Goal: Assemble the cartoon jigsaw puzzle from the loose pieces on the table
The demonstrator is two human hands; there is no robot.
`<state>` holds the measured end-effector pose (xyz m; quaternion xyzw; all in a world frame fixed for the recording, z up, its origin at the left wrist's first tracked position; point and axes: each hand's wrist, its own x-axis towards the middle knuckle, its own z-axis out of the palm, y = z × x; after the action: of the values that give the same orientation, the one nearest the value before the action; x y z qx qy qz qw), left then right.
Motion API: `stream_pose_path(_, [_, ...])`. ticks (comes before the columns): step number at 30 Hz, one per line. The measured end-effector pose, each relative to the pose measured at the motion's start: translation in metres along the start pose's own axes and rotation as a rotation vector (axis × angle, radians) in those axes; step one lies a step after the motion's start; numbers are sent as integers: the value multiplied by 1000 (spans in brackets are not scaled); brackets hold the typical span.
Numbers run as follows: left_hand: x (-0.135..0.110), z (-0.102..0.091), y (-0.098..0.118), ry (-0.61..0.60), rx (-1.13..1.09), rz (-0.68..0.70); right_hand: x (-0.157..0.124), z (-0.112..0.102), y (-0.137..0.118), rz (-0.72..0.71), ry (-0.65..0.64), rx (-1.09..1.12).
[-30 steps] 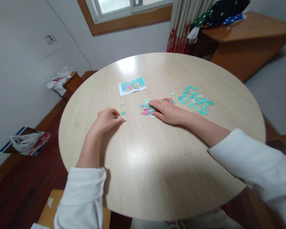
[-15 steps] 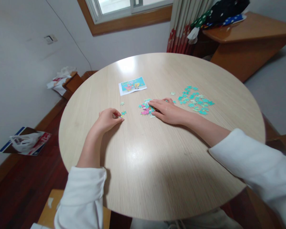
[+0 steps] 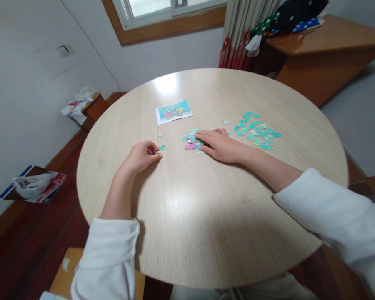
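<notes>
My left hand [image 3: 143, 155] pinches a small jigsaw puzzle piece [image 3: 158, 152] between thumb and fingers, low over the table. Just beyond its fingertips lies a teal piece [image 3: 162, 147], with a pale green piece [image 3: 160, 135] farther back. My right hand [image 3: 220, 146] rests flat with fingers stretched out over a cluster of puzzle pieces [image 3: 190, 144]. Pink, teal and white show at the cluster's left side; its right part is hidden beneath the palm and fingers.
On the round wooden table [image 3: 187, 233], a picture sheet [image 3: 174, 112] with cartoon figures lies behind the cluster. Several loose teal and green pieces [image 3: 258, 131] spread at the right, with one pale piece [image 3: 226, 122] apart from them. A brown desk [image 3: 325, 37] stands at the back right.
Almost nothing differs. The piece in my left hand has tilted or shifted very slightly; my right hand keeps its place on the cluster.
</notes>
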<state>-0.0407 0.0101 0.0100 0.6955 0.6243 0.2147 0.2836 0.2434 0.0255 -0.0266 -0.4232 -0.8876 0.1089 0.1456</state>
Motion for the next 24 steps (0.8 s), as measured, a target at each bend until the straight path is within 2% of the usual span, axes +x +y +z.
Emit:
stream_pose_path(8, [4, 3, -8, -31, -51, 71, 0, -2, -4, 23, -20, 3])
stream_pose_path(18, [3, 3, -7, -41, -62, 101, 0, -1, 0, 0, -10, -3])
stream_pose_path(24, [5, 5, -10, 9, -36, 133, 0, 0, 0, -2, 8, 10])
